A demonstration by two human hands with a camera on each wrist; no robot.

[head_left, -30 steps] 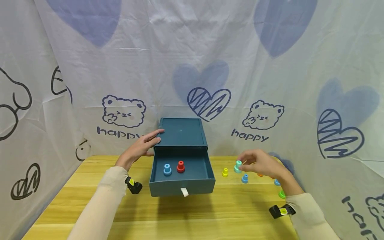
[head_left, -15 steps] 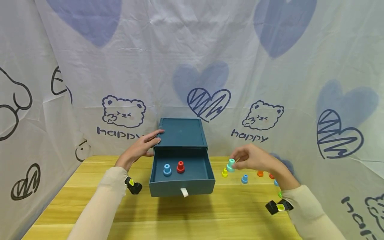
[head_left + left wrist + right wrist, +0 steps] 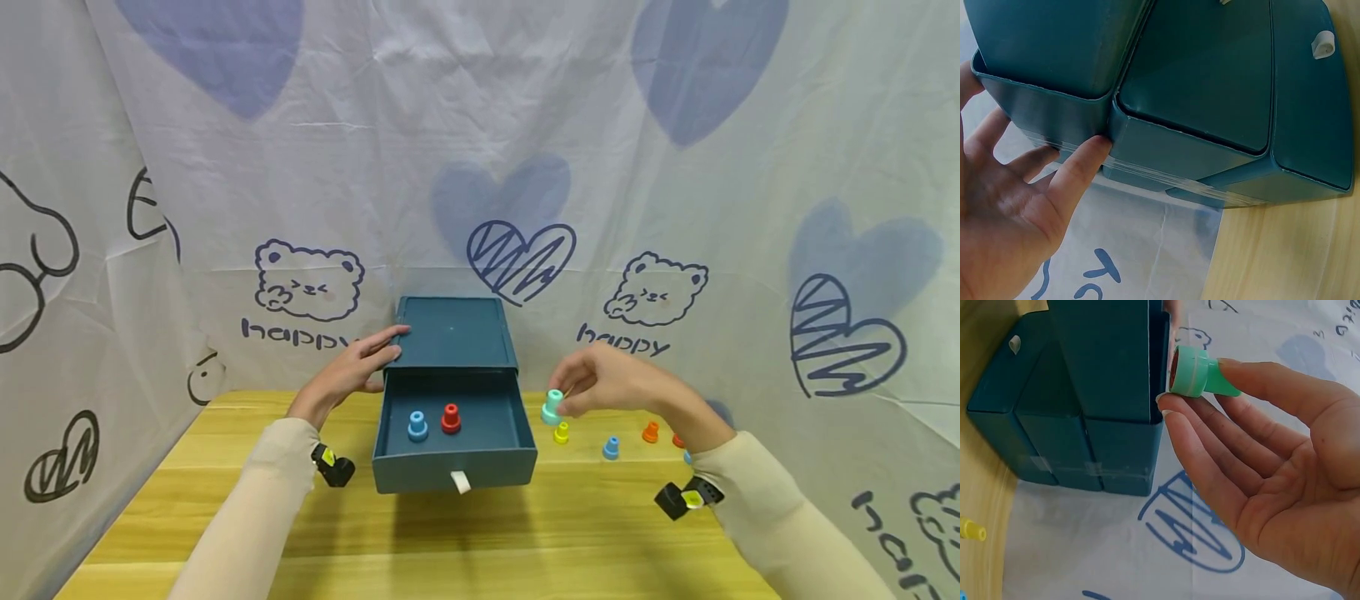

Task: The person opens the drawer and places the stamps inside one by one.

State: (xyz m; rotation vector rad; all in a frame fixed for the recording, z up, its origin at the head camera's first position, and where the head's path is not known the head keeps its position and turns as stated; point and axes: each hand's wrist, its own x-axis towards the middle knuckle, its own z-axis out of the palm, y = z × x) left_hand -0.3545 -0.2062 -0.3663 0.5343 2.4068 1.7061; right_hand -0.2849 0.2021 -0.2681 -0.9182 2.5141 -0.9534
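My right hand (image 3: 622, 379) pinches a mint-green stepped plastic peg (image 3: 552, 407) between thumb and fingers. The peg has a wide round base and a narrower top with a hole; it hangs above the table just right of the opened drawer (image 3: 457, 465). Inside that drawer stand a light-blue peg (image 3: 417, 426) and a red peg (image 3: 451, 419), both upright. Fingers of my left hand (image 3: 345, 373) lie extended against the left side and top edge of the dark teal drawer unit (image 3: 453, 333). In the left wrist view, fingertips touch the unit's side wall (image 3: 1172, 144).
Right of the unit, a small yellow peg (image 3: 561, 432), a blue peg (image 3: 611, 448), an orange peg (image 3: 650, 432) and a partly hidden red peg (image 3: 678, 440) stand on the wooden table (image 3: 600, 533). A patterned cloth (image 3: 420, 167) hangs close behind. A white pull tab (image 3: 461, 481) sticks out of the drawer front.
My right hand has carried the mint-green peg up and leftward, past the yellow peg towards the drawer. The left hand and the drawer unit have stayed put.
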